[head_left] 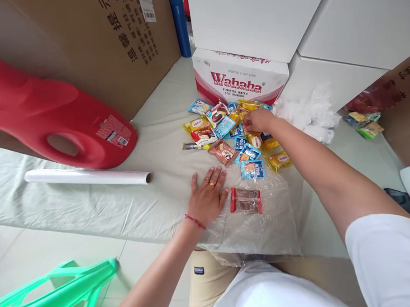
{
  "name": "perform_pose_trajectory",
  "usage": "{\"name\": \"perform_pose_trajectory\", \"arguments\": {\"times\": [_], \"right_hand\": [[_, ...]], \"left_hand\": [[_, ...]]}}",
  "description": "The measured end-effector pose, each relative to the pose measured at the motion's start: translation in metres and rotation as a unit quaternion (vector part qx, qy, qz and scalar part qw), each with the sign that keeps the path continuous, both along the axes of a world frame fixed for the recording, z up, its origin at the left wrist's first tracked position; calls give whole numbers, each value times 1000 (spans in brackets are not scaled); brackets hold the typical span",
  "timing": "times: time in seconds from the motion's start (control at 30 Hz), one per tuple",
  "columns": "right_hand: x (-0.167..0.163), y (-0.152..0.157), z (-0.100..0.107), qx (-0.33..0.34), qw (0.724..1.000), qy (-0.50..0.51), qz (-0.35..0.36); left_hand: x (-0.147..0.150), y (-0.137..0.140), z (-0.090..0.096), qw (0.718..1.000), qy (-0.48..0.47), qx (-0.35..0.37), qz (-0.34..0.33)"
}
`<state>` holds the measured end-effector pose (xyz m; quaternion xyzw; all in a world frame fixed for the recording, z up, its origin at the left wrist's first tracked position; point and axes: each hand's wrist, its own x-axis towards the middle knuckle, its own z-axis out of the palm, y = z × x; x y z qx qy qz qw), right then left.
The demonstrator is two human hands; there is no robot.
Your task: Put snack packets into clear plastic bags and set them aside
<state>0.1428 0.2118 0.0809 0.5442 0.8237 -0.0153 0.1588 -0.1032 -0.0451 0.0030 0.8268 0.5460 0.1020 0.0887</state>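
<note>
My left hand lies flat with its fingers spread, at the left edge of a clear plastic bag on the covered surface. Just right of its thumb, a red-and-brown snack packet rests on the plastic. My right hand reaches into a pile of small wrapped snacks, its fingers curled together; what they hold is hidden. Around it are yellow packets, a light-blue packet, a red-and-white cake packet and a brown packet. A blue packet lies at the pile's near side.
Behind the pile stands a Wahaha water carton. Crumpled clear plastic lies to its right. On the left are a red jug, a white plastic roll and a big cardboard box. A green stool stands on the floor.
</note>
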Motion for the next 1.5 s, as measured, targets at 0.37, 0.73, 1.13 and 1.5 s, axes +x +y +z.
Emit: {"name": "perform_pose_trajectory", "arguments": {"times": [0.37, 0.73, 1.13, 1.5], "right_hand": [[3, -44, -10, 64, 992, 86, -71], [58, -105, 18, -27, 618, 764, -184], [21, -240, -20, -124, 581, 746, -301], [-30, -303, -50, 69, 955, 289, 29]], "left_hand": [[0, 1, 2, 1000, 19, -6, -1], [1, 0, 0, 1000, 23, 5, 6], [5, 0, -2, 999, 33, 4, 12], [4, 1, -4, 999, 32, -2, 11]]}}
